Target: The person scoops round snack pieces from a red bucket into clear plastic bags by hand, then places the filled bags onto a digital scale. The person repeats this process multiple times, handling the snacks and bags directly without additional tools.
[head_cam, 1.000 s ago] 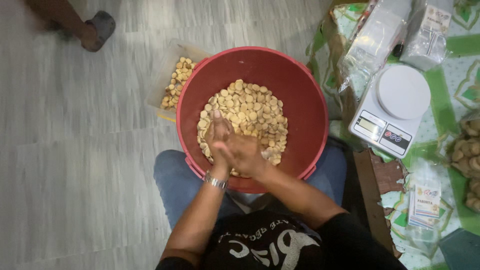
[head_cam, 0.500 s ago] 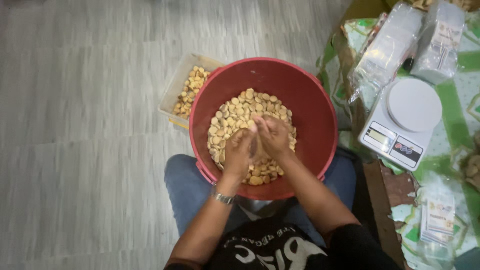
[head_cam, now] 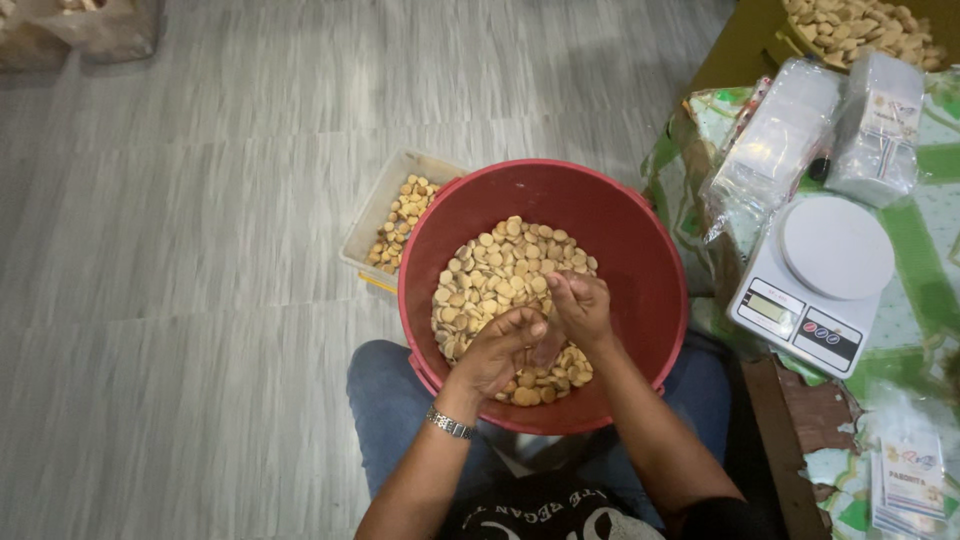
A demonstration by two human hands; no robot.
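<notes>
Seen from the head camera, the person sits on the floor with a large red basin (head_cam: 640,250) resting between the knees, its bottom covered with small round pale biscuits (head_cam: 500,270). Both hands are down inside the basin at its near side, held close together above the pile. The left hand (head_cam: 500,350), with a metal watch (head_cam: 449,424) on its wrist, is cupped with the fingers curled inward. The right hand (head_cam: 580,305) sits just right of it, fingers bent toward the left palm and touching it. They seem to be closed around a few biscuits, though what lies between the palms is hidden, so I cannot say for certain that anything is gripped.

On the far left of the basin, touching its rim, stands a shallow pale tray (head_cam: 375,225) with a thin scatter of the same biscuits in it. To the right, on a green patterned cloth (head_cam: 920,290), sits a white kitchen scale (head_cam: 815,280) with nothing on its plate, and beyond it stacks of clear packets (head_cam: 780,140). At the far right corner another heap of biscuits (head_cam: 860,25) shows.

As a judgement, the handling is at an early or middle point: most biscuits lie in the basin, and the scale is unused.
</notes>
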